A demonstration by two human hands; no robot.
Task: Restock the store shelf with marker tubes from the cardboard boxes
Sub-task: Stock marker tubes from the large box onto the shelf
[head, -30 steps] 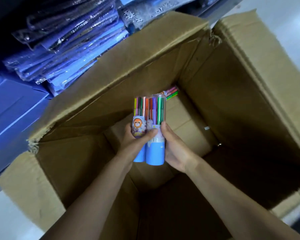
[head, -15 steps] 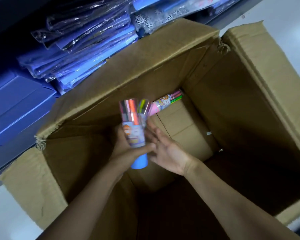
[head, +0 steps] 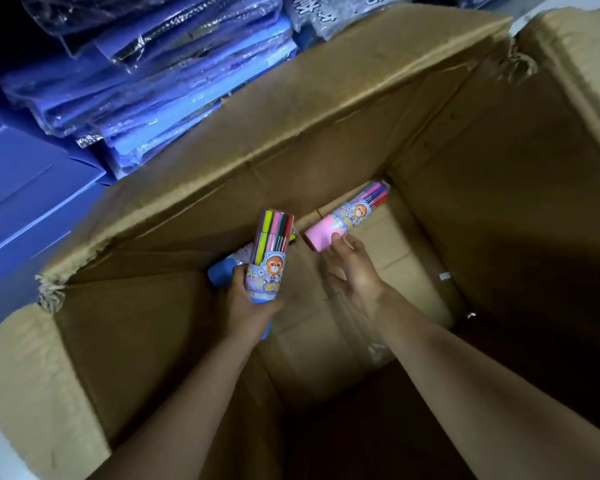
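A large open cardboard box (head: 326,126) fills the view. My left hand (head: 253,306) grips a clear marker tube (head: 271,251) with a blue base and a cartoon label, held upright inside the box. A second blue-based tube (head: 222,271) sits behind it against the same hand, mostly hidden. A pink-based marker tube (head: 347,220) lies on the box floor in the far corner. My right hand (head: 354,268) reaches toward it with fingers extended, and its fingertips touch the pink base.
Stacks of blue plastic-wrapped packages (head: 160,84) and blue boxes (head: 25,188) fill the shelf beyond the box's far-left flap. Inner bottom flaps (head: 388,258) form the box floor. The near right of the box interior is dark. Pale floor shows at the top right.
My right hand let go of the two blue-based tubes and moved forward to the pink-based tube. My left hand now holds both blue-based tubes alone, shifted left.
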